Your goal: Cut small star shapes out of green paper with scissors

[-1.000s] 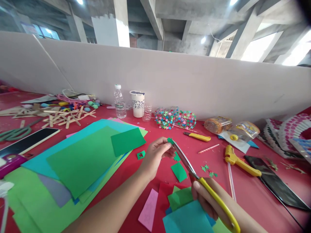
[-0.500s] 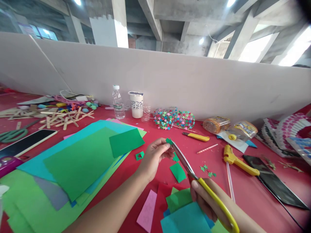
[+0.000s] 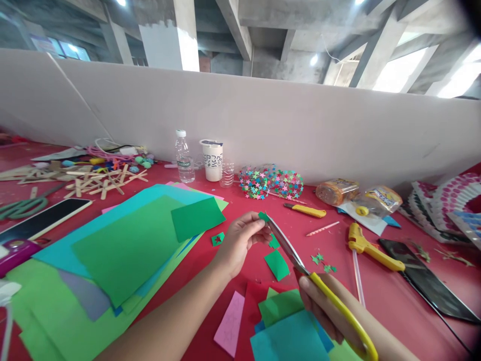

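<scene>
My left hand (image 3: 246, 238) pinches a small piece of green paper (image 3: 263, 216) between thumb and fingertips. In my right hand (image 3: 319, 301) is a pair of yellow-handled scissors (image 3: 287, 243), their blades reaching up to that piece. Below the blades, a green paper square (image 3: 277, 264) and smaller scraps lie on the red table. Several green paper stars (image 3: 318, 258) rest to the right of the scissors. A green square with a star-shaped hole (image 3: 217, 239) is left of my left hand. Beneath my right hand are stacked coloured sheets (image 3: 289, 338) and a pink piece (image 3: 230, 323).
Large green and blue sheets (image 3: 124, 245) spread across the left. Star-covered rolls (image 3: 270, 181), a cup (image 3: 212, 160) and a water bottle (image 3: 184, 158) stand along the partition. A box cutter (image 3: 308, 210), yellow glue gun (image 3: 374, 248) and black phone-like slab (image 3: 432, 281) lie right.
The view has shifted slightly, moving everything a little to the right. Both hands keep their hold, and the scissor blades look slightly closer together at the green piece.
</scene>
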`<state>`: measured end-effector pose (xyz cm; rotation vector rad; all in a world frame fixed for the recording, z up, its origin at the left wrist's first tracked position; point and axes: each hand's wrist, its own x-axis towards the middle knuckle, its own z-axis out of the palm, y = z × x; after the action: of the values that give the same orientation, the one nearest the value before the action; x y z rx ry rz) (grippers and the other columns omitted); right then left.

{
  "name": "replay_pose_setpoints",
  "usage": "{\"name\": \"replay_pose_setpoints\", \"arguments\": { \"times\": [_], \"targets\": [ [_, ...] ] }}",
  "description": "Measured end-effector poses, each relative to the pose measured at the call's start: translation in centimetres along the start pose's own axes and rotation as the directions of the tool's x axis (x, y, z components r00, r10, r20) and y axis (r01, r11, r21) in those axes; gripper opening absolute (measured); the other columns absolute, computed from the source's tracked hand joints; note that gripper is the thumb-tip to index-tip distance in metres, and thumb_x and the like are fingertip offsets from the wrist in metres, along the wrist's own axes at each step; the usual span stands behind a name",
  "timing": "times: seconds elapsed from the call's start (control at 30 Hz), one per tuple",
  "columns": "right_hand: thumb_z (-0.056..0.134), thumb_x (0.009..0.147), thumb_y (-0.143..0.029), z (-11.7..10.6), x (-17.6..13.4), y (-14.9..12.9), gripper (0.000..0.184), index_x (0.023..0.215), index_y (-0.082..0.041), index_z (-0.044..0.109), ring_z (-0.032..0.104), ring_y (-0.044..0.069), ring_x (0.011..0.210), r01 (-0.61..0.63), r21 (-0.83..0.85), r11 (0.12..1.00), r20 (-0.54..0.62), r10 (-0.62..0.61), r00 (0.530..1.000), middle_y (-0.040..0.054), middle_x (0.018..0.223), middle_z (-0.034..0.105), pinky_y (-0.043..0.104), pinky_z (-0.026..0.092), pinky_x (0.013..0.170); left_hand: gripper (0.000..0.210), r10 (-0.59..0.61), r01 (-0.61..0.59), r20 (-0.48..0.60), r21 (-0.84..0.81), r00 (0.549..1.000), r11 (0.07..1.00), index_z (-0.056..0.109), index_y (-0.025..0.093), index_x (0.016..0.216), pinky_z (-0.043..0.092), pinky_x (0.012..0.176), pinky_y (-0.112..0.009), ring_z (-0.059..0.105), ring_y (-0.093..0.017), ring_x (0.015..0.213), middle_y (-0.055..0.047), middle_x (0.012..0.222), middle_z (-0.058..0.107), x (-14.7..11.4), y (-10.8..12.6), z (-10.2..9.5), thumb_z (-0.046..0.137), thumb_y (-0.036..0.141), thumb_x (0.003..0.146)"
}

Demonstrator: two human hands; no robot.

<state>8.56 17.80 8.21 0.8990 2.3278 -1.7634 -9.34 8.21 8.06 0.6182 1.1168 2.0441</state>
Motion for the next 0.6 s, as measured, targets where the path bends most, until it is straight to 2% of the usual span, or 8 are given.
{"name": "replay_pose_setpoints", "arguments": {
  "times": [0.2,0.37,0.6],
  "targets": [
    [0.042,0.077,-0.072,-0.1,0.2,0.1,0.054,0.062,-0.020,0.045,0.024,0.004,0.027,-0.001,-0.035,0.999,0.015,0.002,1.000,-0.0093,0.031,0.035,0.016,0.020,0.032,0.010,0.003,-0.005,0.036,0.055,0.999,0.998,0.061,0.014,0.072,0.046,0.058,-0.023,0.059,-0.011,0.059,-0.002,0.066,0.065,0.0,0.3,-0.2,0.059,0.022,0.079],
    [0.043,0.078,-0.069,0.0,0.7,0.6,0.052,0.061,-0.020,0.043,0.023,0.004,0.025,0.040,-0.028,0.999,0.030,-0.039,0.999,-0.0093,0.030,0.036,0.016,0.019,0.031,0.010,0.010,-0.011,0.015,0.040,1.000,0.999,0.061,0.014,0.074,0.045,0.058,-0.023,0.059,-0.011,0.058,-0.001,0.067,0.065,-0.1,0.0,-0.1,0.059,0.023,0.079],
    [0.042,0.078,-0.070,0.1,1.0,1.0,0.053,0.061,-0.020,0.043,0.024,0.003,0.025,0.017,-0.045,0.999,0.010,-0.016,1.000,-0.0102,0.029,0.035,0.015,0.019,0.030,0.011,0.024,-0.021,-0.036,0.069,0.999,0.997,0.058,0.014,0.072,0.044,0.056,-0.022,0.056,-0.010,0.056,0.000,0.062,0.062,-0.1,0.2,0.2,0.060,0.023,0.077]
  ]
}}
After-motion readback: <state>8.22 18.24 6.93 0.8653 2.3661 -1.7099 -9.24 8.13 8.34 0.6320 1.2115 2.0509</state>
